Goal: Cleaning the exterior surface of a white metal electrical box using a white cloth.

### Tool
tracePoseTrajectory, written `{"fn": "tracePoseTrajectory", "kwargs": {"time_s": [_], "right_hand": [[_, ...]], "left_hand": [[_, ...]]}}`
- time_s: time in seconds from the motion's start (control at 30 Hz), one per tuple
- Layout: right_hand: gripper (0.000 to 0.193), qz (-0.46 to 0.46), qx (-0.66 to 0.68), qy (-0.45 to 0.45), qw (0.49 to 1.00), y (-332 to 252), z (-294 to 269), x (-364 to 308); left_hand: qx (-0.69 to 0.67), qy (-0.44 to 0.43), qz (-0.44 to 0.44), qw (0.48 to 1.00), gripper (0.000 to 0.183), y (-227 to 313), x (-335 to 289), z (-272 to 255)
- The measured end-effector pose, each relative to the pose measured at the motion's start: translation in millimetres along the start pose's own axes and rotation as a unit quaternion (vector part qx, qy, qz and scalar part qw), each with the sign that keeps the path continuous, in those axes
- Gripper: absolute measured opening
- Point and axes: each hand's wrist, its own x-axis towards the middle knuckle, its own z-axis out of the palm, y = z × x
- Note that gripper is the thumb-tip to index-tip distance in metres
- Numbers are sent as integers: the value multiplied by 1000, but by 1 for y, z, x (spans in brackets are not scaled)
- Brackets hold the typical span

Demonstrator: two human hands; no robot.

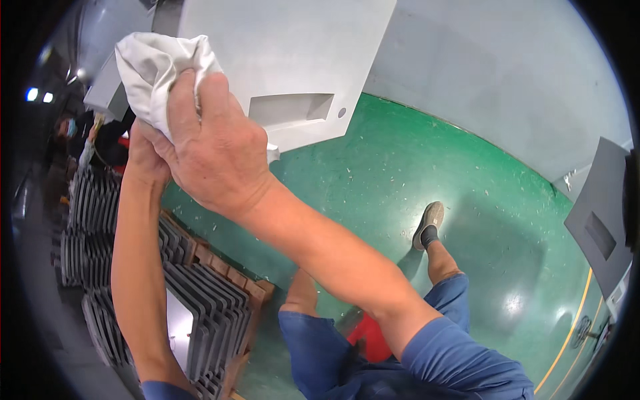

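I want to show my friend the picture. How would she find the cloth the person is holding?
Start at the big pale grey panel at the top, above the green floor. At its left edge the right hand presses a crumpled white cloth against it, with the left hand just behind. It is the only soft, wrinkled thing there; the panel is flat and smooth.

Glossy green floor (427,167) (scuffed), grey wall (507,73), stacked grey panels (207,300) on pallet (230,277)
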Motion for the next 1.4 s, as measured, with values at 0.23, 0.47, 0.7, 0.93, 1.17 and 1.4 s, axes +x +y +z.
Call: {"fn": "tracePoseTrajectory", "kwargs": {"time_s": [0.23, 0.47, 0.7, 0.93, 1.17, 1.4], "right_hand": [[29, 49, -122, 91, 987, 111, 1, 21], [31, 411, -91, -15, 907, 224, -25, 13], [62, -51, 39, 73, 995, 80, 39, 87], [32, 357, -131, -141, 914, 275, 84, 71], [19, 139, 120, 71, 980, 270, 128, 115], [21, 112, -46, -58, 991, 228, 176, 146]], "left_hand": [[150, 28, -147, 977, 66, 4, 18, 63], [231, 75, -105, 964, 71, -1, 27, 75], [183, 175, -77, 964, 81, -5, 9, 43], [285, 107, -150, 941, 81, 16, 6, 27], [268, 144, -146, 941, 84, 15, 9, 7], [273, 181, -138, 935, 77, 17, 2, -6]]}}
